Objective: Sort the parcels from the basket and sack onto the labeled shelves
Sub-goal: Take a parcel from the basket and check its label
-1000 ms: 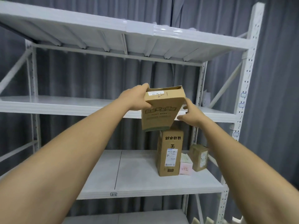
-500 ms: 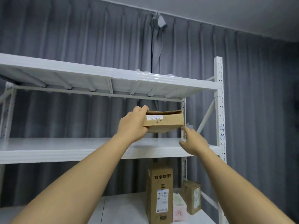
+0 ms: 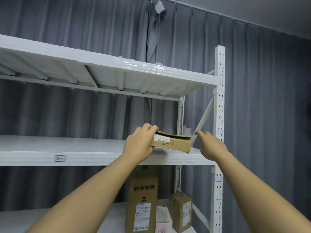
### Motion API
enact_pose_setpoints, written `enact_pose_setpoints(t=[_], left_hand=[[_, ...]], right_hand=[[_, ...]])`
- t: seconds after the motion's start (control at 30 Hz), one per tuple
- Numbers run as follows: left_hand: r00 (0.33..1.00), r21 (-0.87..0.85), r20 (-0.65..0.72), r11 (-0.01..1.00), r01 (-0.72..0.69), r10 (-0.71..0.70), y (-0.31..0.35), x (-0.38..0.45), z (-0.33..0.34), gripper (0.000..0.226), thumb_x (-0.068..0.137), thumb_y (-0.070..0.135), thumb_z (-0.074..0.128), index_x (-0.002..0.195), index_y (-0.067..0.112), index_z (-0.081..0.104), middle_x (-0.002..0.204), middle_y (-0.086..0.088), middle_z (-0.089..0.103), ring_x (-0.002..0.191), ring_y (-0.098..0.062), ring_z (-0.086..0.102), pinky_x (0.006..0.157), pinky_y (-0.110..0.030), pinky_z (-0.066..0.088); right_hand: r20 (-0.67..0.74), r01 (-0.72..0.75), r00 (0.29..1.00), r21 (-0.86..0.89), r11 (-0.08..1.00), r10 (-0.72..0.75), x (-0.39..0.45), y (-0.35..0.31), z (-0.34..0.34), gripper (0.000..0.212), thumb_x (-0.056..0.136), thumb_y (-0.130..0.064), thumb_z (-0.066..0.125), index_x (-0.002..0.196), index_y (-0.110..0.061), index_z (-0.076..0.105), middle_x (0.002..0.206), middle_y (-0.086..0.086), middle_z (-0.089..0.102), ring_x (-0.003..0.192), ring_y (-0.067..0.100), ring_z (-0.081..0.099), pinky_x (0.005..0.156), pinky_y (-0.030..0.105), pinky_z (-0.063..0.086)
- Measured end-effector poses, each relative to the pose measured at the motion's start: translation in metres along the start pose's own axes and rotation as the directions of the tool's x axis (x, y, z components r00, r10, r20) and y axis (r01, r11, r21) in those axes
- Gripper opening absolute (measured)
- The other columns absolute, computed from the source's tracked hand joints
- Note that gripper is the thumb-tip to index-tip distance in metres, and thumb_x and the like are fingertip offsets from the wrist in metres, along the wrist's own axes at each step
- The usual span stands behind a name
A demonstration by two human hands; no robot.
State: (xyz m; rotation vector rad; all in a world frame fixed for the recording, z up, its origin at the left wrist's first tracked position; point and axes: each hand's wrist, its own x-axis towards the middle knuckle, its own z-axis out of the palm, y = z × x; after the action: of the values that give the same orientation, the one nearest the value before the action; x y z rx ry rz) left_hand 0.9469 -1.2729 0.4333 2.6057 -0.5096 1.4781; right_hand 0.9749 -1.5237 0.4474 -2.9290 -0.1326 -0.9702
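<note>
Head view: flat brown cardboard parcel (image 3: 171, 143) with a white printed label and handwritten "2-1" on its near edge now lies flat at the right end of the middle white metal shelf (image 3: 94, 149). Half a second ago it was held in the air, just clear of the shelf; a second ago it was upright, printed face toward the camera, and lower down. Left hand (image 3: 139, 144) grips the parcel's left end, fingers curled over the top, thumb side underneath. Right hand (image 3: 212, 145) is off the parcel, just beside its right end, fingers loosely extended and pointing at the shelf's diagonal brace; earlier it was touching the parcel's right edge. Camera has tilted up since then: the lower shelf shows less.

Middle shelf front edge carries a blue-outlined tag reading "2-1" (image 3: 59, 158), well left of the parcel. Apart from the parcel, nothing else can be made out on that shelf.

Lower white shelf (image 3: 117, 216) holds three items grouped at its right end: tall upright brown carton (image 3: 143, 200) with black characters and a shipping label, small pink-white packet (image 3: 162, 219) just beside it, small brown box (image 3: 181, 211) further right. Top white shelf (image 3: 117, 68) seen from below; contents unclear. Grey pleated curtain (image 3: 84, 31) behind the white perforated rack upright (image 3: 218, 115).
</note>
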Motion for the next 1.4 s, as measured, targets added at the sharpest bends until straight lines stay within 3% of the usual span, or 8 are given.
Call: enact_pose_setpoints(t=[0.13,0.33,0.43,0.57,0.7,0.83,1.0,1.4], left_hand=[[0.997,-0.056,0.027,0.996,0.067,-0.066,0.041,0.034,0.065,0.040,0.089,0.024,0.063,0.123,0.026,0.042,0.126,0.007,0.045,0.104,-0.018,0.049,0.070,-0.031,0.050],[0.992,-0.049,0.076,0.993,0.104,-0.100,0.097,0.070,0.147,0.043,0.086,0.013,0.062,0.122,0.024,0.042,0.127,0.003,0.043,0.106,-0.022,0.048,0.067,-0.032,0.045],[0.987,-0.051,0.111,0.991,0.123,-0.117,0.109,0.072,0.175,0.047,0.086,0.014,0.062,0.126,0.023,0.040,0.129,0.002,0.041,0.108,-0.022,0.048,0.066,-0.029,0.042],[0.967,-0.180,0.227,0.971,0.158,-0.115,0.111,0.070,0.191,0.061,0.085,0.018,0.063,0.139,0.023,0.036,0.137,0.001,0.036,0.119,-0.023,0.045,0.080,-0.032,0.045],[0.899,-0.515,0.427,0.792,0.329,-0.095,0.104,0.071,0.172,0.090,0.080,0.030,0.076,0.150,0.026,0.019,0.153,0.001,0.019,0.138,-0.018,0.029,0.108,-0.027,0.028],[0.866,-0.410,0.462,0.821,0.398,-0.189,0.089,0.073,0.156,0.067,0.088,0.048,0.061,0.145,0.027,0.032,0.152,0.001,0.030,0.137,-0.018,0.033,0.105,-0.032,0.030],[0.871,-0.319,0.332,0.826,0.465,-0.362,0.068,0.078,0.162,0.038,0.097,0.035,0.051,0.132,0.020,0.050,0.135,-0.001,0.053,0.120,-0.019,0.051,0.095,-0.032,0.041],[0.801,-0.042,0.346,0.845,0.534,-0.489,0.058,0.092,0.170,0.024,0.096,0.021,0.045,0.114,0.018,0.060,0.114,-0.003,0.063,0.099,-0.024,0.058,0.088,-0.040,0.051]], right_hand=[[-0.012,0.036,0.999,0.064,0.997,-0.036,0.031,0.065,0.011,0.062,0.090,0.003,0.039,0.146,-0.024,0.032,0.137,0.005,0.045,0.113,0.027,0.052,0.074,0.034,0.043],[-0.108,0.153,0.987,0.375,0.914,-0.121,0.065,0.117,0.031,0.057,0.088,0.006,0.038,0.137,-0.021,0.048,0.133,0.004,0.051,0.120,0.022,0.052,0.094,0.035,0.046],[-0.133,0.239,0.971,0.492,0.837,-0.199,0.071,0.122,0.048,0.034,0.098,-0.016,0.045,0.130,-0.024,0.056,0.131,-0.001,0.052,0.122,0.017,0.050,0.102,0.035,0.042],[0.004,0.329,0.934,0.374,0.867,-0.356,0.069,0.120,0.075,0.049,0.094,-0.052,0.052,0.138,-0.029,0.051,0.142,-0.009,0.044,0.131,0.014,0.038,0.108,0.036,0.035],[0.029,0.383,0.917,0.218,0.897,-0.399,0.067,0.118,0.097,0.059,0.095,-0.052,0.052,0.147,-0.030,0.037,0.150,-0.006,0.038,0.135,0.021,0.031,0.109,0.037,0.033],[0.025,0.360,0.926,0.235,0.903,-0.376,0.076,0.116,0.107,0.055,0.097,-0.046,0.052,0.147,-0.030,0.037,0.149,-0.006,0.040,0.136,0.022,0.030,0.109,0.039,0.034],[0.088,0.310,0.936,0.253,0.917,-0.340,0.098,0.114,0.117,0.052,0.098,-0.038,0.051,0.147,-0.028,0.038,0.150,-0.002,0.040,0.138,0.024,0.029,0.111,0.039,0.031],[0.213,0.224,0.937,0.240,0.945,-0.277,0.169,0.104,0.150,0.045,0.097,-0.020,0.051,0.142,-0.025,0.046,0.141,0.009,0.047,0.126,0.028,0.046,0.104,0.039,0.039]])
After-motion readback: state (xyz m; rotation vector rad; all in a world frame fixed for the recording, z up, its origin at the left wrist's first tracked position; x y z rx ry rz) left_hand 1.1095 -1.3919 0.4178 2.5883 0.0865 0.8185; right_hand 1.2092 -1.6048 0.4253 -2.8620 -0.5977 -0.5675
